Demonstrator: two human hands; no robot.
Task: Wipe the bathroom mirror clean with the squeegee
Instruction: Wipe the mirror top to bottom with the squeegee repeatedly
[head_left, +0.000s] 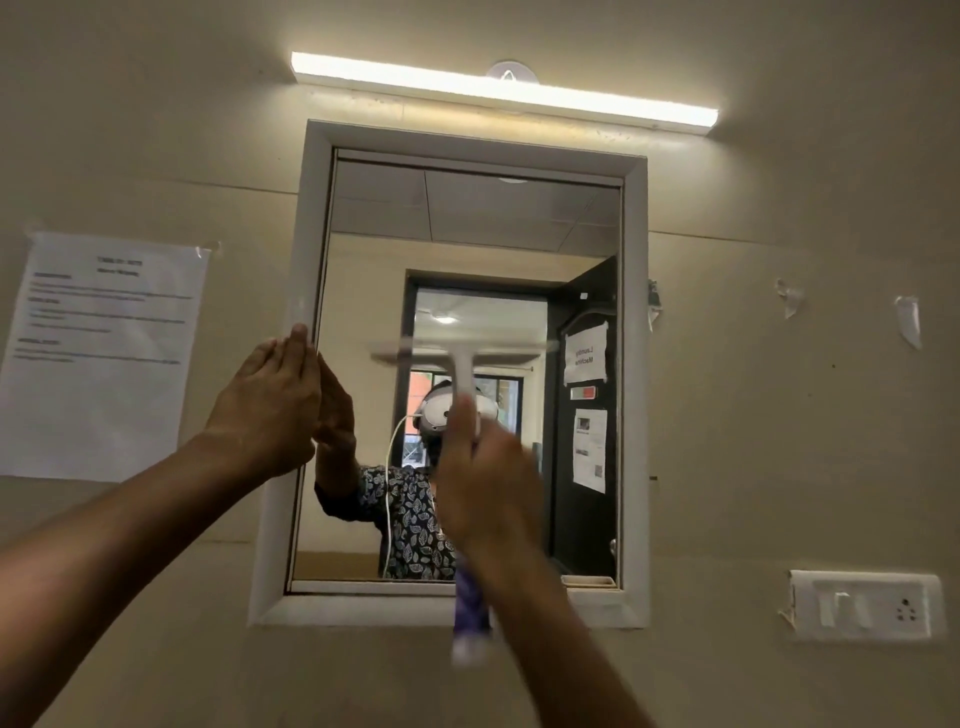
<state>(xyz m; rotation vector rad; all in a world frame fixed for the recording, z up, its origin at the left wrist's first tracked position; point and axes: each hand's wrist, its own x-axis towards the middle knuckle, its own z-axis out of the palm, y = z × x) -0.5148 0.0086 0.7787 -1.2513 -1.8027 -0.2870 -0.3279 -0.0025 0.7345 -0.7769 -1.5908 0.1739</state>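
Observation:
A white-framed mirror (467, 234) hangs on the beige wall. My right hand (485, 483) grips the handle of a white squeegee (462, 358), blurred by motion. Its blade lies level across the glass at about mid height, and the purple and white end of the handle sticks out below my hand. My left hand (270, 400) presses flat, fingers straight, against the mirror's left frame edge. The glass reflects a person in a patterned shirt and a dark door.
A lit tube light (498, 88) runs above the mirror. A printed notice (104, 353) is taped to the wall on the left. A white switch and socket plate (865, 605) sits at the lower right, with torn tape scraps (906, 319) above it.

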